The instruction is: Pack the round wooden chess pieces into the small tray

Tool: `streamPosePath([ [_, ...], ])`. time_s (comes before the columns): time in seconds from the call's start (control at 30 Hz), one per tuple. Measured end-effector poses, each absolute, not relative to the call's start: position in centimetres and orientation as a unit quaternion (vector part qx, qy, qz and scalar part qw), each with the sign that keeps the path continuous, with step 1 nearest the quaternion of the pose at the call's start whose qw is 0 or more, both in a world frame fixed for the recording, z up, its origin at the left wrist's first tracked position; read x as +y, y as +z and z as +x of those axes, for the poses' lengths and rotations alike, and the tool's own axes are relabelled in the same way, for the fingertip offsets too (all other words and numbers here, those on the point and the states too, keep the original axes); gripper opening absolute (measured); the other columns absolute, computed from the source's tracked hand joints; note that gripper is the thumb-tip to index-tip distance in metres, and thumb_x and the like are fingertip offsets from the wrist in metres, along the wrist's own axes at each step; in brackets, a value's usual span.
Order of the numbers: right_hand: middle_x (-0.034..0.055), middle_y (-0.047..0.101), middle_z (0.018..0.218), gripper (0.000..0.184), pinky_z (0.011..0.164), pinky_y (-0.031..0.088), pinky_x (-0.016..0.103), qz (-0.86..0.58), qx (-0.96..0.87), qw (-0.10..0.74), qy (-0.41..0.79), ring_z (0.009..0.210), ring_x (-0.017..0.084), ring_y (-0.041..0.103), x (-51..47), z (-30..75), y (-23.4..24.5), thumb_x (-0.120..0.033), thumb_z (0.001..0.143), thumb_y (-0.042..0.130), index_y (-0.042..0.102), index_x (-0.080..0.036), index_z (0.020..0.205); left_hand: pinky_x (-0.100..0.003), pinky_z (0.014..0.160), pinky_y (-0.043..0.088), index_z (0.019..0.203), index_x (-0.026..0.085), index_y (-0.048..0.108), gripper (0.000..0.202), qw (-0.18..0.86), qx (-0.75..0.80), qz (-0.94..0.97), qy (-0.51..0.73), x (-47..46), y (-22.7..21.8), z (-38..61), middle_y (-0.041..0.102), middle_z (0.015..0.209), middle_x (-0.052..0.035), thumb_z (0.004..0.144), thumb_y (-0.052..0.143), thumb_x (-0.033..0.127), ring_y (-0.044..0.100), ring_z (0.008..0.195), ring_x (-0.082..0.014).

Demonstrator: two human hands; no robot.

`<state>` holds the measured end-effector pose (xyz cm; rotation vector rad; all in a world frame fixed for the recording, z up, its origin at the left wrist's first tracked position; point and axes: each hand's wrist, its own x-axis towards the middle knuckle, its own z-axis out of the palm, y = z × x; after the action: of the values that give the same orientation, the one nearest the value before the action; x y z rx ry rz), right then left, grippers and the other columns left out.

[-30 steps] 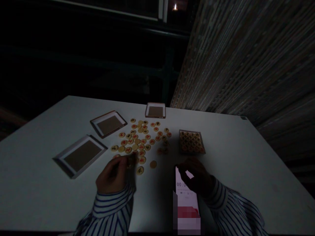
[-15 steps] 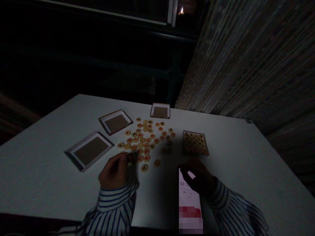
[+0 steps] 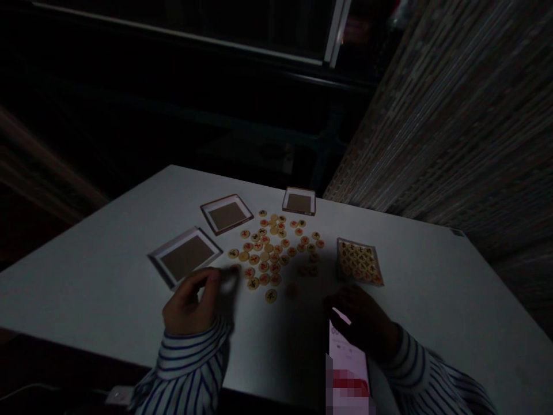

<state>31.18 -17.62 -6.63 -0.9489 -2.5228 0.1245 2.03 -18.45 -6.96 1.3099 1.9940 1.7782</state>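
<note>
Several round wooden discs (image 3: 271, 253) with red or black marks lie scattered in the middle of a white table (image 3: 108, 271). My left hand (image 3: 190, 305) rests at their near left edge, thumb and forefinger pinched; what they hold is too dark to name. My right hand (image 3: 365, 323) lies on a lit phone (image 3: 348, 360) on the table, fingers curled over its top. A small tray (image 3: 359, 261) packed with discs stands just beyond my right hand.
Three shallow box parts with brown insides lie on the table: one at near left (image 3: 185, 256), one behind it (image 3: 227, 214), a small one at the back (image 3: 299, 202). A ribbed wall (image 3: 453, 115) stands at right. Beyond the far table edge all is dark.
The view has swung left, so everything sits further right in frame. My left hand has pulled back a little to the left from the discs. My right hand stays on the phone.
</note>
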Motion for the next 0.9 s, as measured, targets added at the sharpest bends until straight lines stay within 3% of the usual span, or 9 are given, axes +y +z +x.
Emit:
streamPosePath([
  [0.37, 0.0039, 0.064, 0.075, 0.015, 0.065, 0.036, 0.03, -0.306, -0.945, 0.117, 0.007, 0.069, 0.014, 0.056, -16.6, 27.2, -5.9, -0.02, 0.079, 0.051, 0.059, -0.02, 0.092, -0.029, 0.071, 0.049, 0.077, 0.018, 0.062, 0.012, 0.043, 0.598, 0.576, 0.555, -17.9, -7.9, 1.1, 0.064, 0.077, -0.0026, 0.074, 0.057, 0.028, 0.059, 0.073, -0.0143],
  [0.53, 0.0054, 0.064, 0.088, 0.021, 0.071, 0.038, 0.03, -0.304, -0.948, 0.091, -0.007, 0.081, 0.016, 0.057, -14.1, 26.2, -5.5, -0.02, 0.08, 0.049, 0.059, -0.023, 0.098, -0.034, 0.08, 0.048, 0.089, 0.018, 0.062, 0.021, 0.028, 0.584, 0.661, 0.47, -16.7, -9.1, 0.5, 0.064, 0.09, -0.0065, 0.078, 0.051, 0.031, 0.059, 0.086, -0.0178],
  [0.7, 0.0062, 0.065, 0.083, 0.018, 0.076, 0.04, 0.032, -0.305, -0.95, 0.072, 0.016, 0.079, 0.017, 0.058, -12.2, 24.6, -4.9, -0.023, 0.081, 0.05, 0.062, -0.02, 0.094, -0.038, 0.082, 0.048, 0.096, 0.02, 0.063, 0.024, -0.017, 0.556, 0.743, 0.372, -15.7, -10.9, -1.3, 0.062, 0.103, -0.0088, 0.076, 0.053, 0.03, 0.057, 0.095, -0.0219],
  [0.83, 0.0089, 0.063, 0.1, 0.025, 0.073, 0.043, 0.034, -0.312, -0.949, 0.051, 0.014, 0.086, 0.02, 0.058, -11.2, 21.9, -4.8, -0.029, 0.083, 0.046, 0.059, -0.022, 0.103, -0.045, 0.087, 0.045, 0.097, 0.02, 0.063, 0.027, -0.036, 0.526, 0.782, 0.334, -15.1, -11.9, -2.0, 0.056, 0.116, -0.0121, 0.074, 0.055, 0.032, 0.051, 0.107, -0.0269],
  [0.9, 0.0082, 0.063, 0.1, 0.026, 0.071, 0.044, 0.034, -0.318, -0.948, 0.014, 0.02, 0.084, 0.02, 0.059, -10.8, 20.3, -4.9, -0.034, 0.085, 0.043, 0.058, -0.022, 0.103, -0.046, 0.088, 0.044, 0.096, 0.02, 0.063, 0.026, -0.041, 0.519, 0.793, 0.316, -14.9, -12.2, -2.0, 0.054, 0.118, -0.0128, 0.074, 0.055, 0.032, 0.049, 0.109, -0.0278],
])
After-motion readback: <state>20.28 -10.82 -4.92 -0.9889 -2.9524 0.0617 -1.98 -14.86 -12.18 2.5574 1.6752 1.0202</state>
